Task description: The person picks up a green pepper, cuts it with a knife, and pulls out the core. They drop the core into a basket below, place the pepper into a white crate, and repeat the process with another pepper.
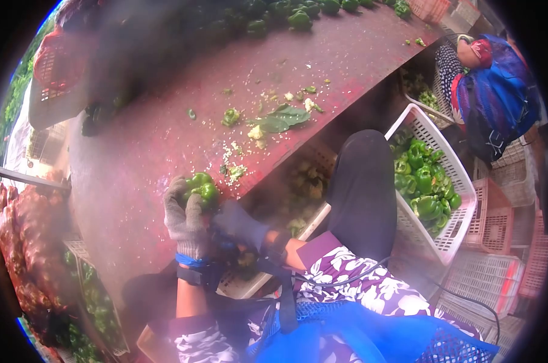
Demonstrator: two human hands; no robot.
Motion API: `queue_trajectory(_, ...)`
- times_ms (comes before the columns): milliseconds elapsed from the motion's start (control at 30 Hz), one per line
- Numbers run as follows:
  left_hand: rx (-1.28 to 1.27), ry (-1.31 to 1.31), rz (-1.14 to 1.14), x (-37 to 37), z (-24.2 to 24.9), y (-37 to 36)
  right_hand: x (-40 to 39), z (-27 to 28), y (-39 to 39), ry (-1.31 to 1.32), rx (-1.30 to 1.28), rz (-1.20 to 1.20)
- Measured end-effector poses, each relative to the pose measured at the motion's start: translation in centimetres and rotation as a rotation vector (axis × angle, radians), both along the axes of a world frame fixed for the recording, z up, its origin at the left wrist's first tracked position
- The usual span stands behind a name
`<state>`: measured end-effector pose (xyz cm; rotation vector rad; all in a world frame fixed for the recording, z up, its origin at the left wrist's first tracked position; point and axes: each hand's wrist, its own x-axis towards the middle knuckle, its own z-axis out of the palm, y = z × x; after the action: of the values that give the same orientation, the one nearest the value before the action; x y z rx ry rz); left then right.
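My left hand (pixel 186 215), in a grey knit glove, is closed around a green bell pepper (pixel 205 189) at the near edge of the red table (pixel 165 145). Just right of it, my right hand (pixel 240 222) wears a darker glove and hangs low by the table edge. Its fingers are blurred and partly hidden, so I cannot make out what they hold. Pale seeds, pepper cores (pixel 231 117) and a green leaf (pixel 281 118) lie scattered on the tabletop near both hands.
Many green peppers (pixel 299 20) are heaped along the far side. A white crate (pixel 462 212) of peppers stands right of my knee (pixel 365 175). Below the table edge sits a crate (pixel 313 221) with scraps. Another person (pixel 498 85) works at upper right, near stacked crates (pixel 480 281).
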<state>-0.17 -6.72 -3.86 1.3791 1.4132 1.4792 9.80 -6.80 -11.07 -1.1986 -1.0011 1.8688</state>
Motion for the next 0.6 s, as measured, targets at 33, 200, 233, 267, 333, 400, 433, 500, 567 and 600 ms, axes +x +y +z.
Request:
queue_trajectory(33,-0.026,-0.005,-0.001,-0.5,0.0,0.1,0.1,0.1,0.0,-0.051,0.034,0.013)
queue_trajectory(200,-0.117,0.119,0.033,-0.2,2.6,0.4,0.0,-1.5,0.4,-0.131,0.151,0.098)
queue_trajectory(233,-0.134,0.251,0.03,0.9,3.9,0.1,1.2,1.5,0.4,-0.101,-0.02,0.112)
queue_trajectory(267,-0.153,0.381,0.027,2.3,5.4,-0.1,1.9,3.6,0.3,-0.071,-0.192,0.124)
queue_trajectory(333,-0.148,0.638,0.019,3.2,6.0,0.1,1.9,4.9,-0.4,0.134,-0.154,-0.031)
queue_trajectory(400,-0.092,0.889,0.016,2.9,5.6,0.6,1.9,4.7,-0.4,0.181,-0.115,-0.071)
queue_trajectory(433,-0.072,0.846,0.018,2.5,5.2,0.7,2.1,4.5,-0.3,0.13,-0.098,-0.037)
queue_trajectory(500,-0.037,0.766,0.026,1.3,4.3,0.9,2.1,4.1,-0.4,0.13,-0.052,-0.025)
queue_trajectory(567,-0.091,0.629,0.025,0.4,3.7,0.6,1.9,4.6,-0.9,0.227,0.007,-0.064)
queue_trajectory(600,-0.12,0.558,0.028,0.1,3.7,0.4,1.8,4.2,-0.9,0.247,-0.068,-0.007)
